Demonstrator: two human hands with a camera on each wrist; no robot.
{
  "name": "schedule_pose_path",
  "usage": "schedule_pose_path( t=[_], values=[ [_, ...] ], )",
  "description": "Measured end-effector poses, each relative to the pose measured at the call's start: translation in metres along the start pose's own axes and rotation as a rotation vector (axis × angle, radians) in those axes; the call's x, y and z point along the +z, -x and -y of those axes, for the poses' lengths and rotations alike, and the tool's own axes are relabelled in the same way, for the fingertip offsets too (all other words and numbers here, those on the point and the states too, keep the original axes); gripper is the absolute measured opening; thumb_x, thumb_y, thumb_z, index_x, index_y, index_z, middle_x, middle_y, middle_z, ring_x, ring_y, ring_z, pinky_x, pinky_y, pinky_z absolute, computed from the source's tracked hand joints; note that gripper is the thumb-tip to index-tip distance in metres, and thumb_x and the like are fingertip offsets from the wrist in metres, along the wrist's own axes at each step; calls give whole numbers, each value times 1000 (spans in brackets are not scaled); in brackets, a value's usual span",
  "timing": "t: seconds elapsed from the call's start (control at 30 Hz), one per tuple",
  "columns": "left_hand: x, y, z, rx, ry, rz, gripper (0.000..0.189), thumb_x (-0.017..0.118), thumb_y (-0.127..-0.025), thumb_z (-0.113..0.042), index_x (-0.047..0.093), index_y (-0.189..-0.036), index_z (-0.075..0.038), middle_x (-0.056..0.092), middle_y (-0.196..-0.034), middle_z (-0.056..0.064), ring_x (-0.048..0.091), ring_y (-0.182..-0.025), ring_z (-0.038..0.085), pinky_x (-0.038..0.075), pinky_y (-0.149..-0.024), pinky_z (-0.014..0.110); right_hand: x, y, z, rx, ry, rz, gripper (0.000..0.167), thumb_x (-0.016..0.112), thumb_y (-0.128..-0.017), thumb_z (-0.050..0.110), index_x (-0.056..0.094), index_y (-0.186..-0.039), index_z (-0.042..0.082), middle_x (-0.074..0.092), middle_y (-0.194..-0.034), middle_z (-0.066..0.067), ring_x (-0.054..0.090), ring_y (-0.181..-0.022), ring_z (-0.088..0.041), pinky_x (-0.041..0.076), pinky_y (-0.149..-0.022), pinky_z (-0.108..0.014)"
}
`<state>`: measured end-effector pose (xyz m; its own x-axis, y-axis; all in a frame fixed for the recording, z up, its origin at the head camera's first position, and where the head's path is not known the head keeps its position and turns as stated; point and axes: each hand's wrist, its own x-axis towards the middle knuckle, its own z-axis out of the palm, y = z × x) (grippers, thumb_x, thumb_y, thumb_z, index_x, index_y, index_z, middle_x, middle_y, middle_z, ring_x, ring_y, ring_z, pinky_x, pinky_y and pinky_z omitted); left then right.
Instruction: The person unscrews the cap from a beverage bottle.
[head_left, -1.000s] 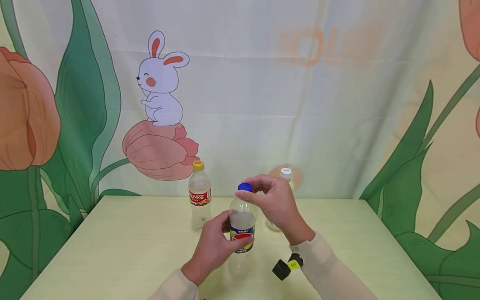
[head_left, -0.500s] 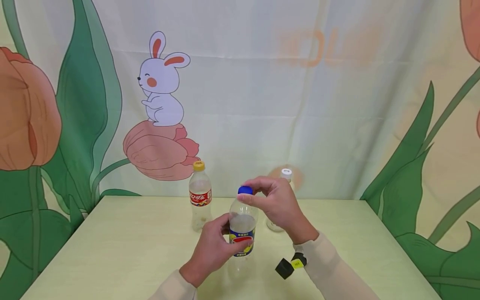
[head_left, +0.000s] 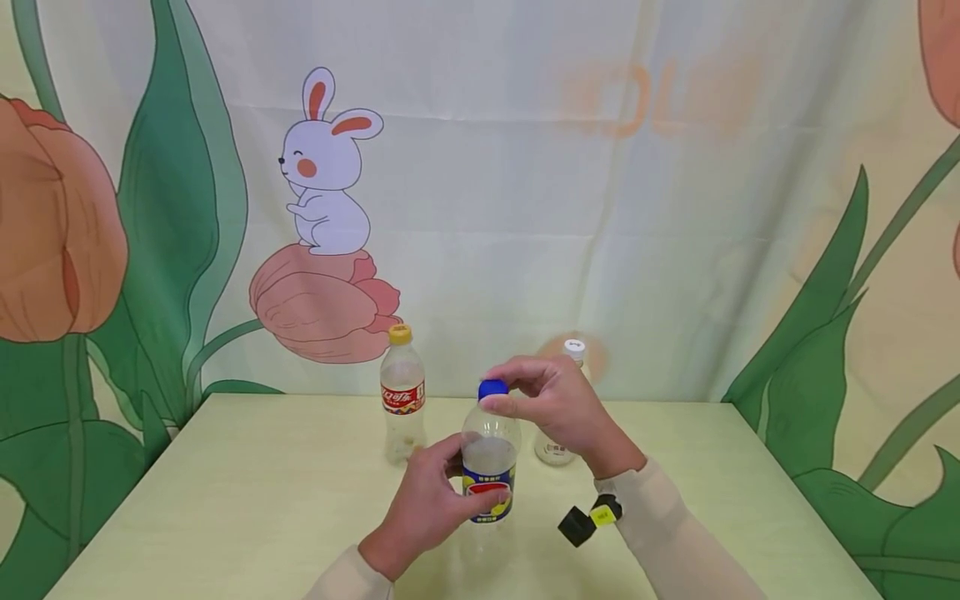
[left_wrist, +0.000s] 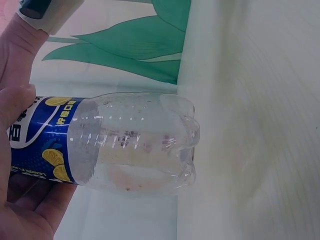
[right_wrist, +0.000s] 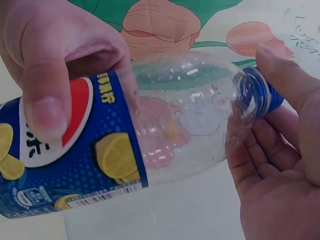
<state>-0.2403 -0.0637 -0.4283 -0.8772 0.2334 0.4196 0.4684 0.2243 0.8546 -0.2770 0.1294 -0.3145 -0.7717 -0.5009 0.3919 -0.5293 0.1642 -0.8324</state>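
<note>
A clear plastic bottle (head_left: 489, 456) with a blue lemon-patterned label stands upright between my hands, close over the table. My left hand (head_left: 431, 504) grips it round the label (left_wrist: 47, 140), thumb across the front. At the top, my right hand (head_left: 558, 408) pinches the blue cap (head_left: 492, 388) between thumb and fingers. In the right wrist view the blue cap (right_wrist: 270, 95) sits on the bottle's neck, with the thumb on one side of it and curled fingers below. Water drops cling to the inside of the bottle, and no drink shows in it.
Behind on the left stands a bottle (head_left: 402, 396) with a yellow cap and red label. Another bottle with a white cap (head_left: 574, 349) stands behind my right hand, partly hidden. The pale table (head_left: 262, 500) ends at a printed curtain (head_left: 480, 208).
The bottle and both hands sit slightly lower in the head view, which has itself shifted a little. My left hand keeps its grip and my right hand stays on the cap.
</note>
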Motion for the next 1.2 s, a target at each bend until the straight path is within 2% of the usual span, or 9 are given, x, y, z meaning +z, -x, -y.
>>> schedule_pose_path(
  t=[0.2,0.37,0.57,0.67,0.77,0.87,1.0,1.1,1.2],
  values=[
    [1,0,0,23,24,-1,50,93,-75,-20,69,-118,-18,76,-109,-3,74,-96,12,61,-87,25,-7,-3,-4,-30,-72,85,33,82,-88,21,75,-113,0,74,-103,-5,67,-95,-21,60,-85,-30],
    [1,0,0,45,24,2,50,93,-75,-21,69,-119,-18,76,-109,-4,74,-95,12,62,-86,26,-10,-4,-8,-28,-128,142,33,80,-90,17,73,-115,-3,74,-106,-2,68,-96,-19,61,-87,-33],
    [0,-1,-1,27,-6,-9,53,93,-75,-24,67,-121,-18,75,-111,-5,74,-97,12,61,-88,24,-9,-5,-10,-60,-145,139,32,78,-92,17,73,-118,1,73,-110,-6,68,-100,-22,60,-92,-34],
    [-1,-2,-2,10,-48,-34,55,93,-75,-26,66,-122,-18,74,-112,-6,73,-99,12,60,-89,22,-5,-3,-10,-62,-118,81,38,80,-90,17,70,-125,5,73,-119,-7,68,-108,-23,58,-99,-32],
    [-1,-3,-3,0,-72,-44,56,93,-75,-28,66,-123,-19,74,-114,-6,73,-100,12,59,-90,21,1,0,-9,-37,-68,-22,44,83,-87,19,68,-128,9,71,-123,-9,68,-110,-25,56,-101,-31],
    [-1,-3,-2,-6,-73,-42,55,93,-76,-29,66,-122,-19,74,-114,-6,73,-101,12,59,-90,21,9,5,-5,23,-26,-151,44,87,-83,22,69,-122,12,72,-115,-9,68,-102,-25,58,-92,-34],
    [0,-3,-1,-10,-72,-42,53,93,-75,-27,66,-121,-19,74,-112,-6,73,-100,12,59,-90,21,21,9,2,103,5,-297,40,92,-77,26,70,-107,12,72,-99,-7,66,-91,-26,57,-85,-41],
    [0,-3,-1,-13,-74,-38,53,93,-76,-27,66,-120,-19,74,-113,-5,73,-101,12,59,-91,22,26,11,7,131,34,-359,37,94,-74,26,70,-99,12,72,-94,-5,66,-87,-24,56,-83,-41],
    [0,-4,0,-16,-79,-33,53,92,-77,-29,66,-121,-19,74,-114,-5,73,-102,13,59,-91,22,29,11,9,134,56,-387,35,94,-73,26,71,-96,13,72,-92,-4,66,-85,-24,57,-81,-39]
  ],
)
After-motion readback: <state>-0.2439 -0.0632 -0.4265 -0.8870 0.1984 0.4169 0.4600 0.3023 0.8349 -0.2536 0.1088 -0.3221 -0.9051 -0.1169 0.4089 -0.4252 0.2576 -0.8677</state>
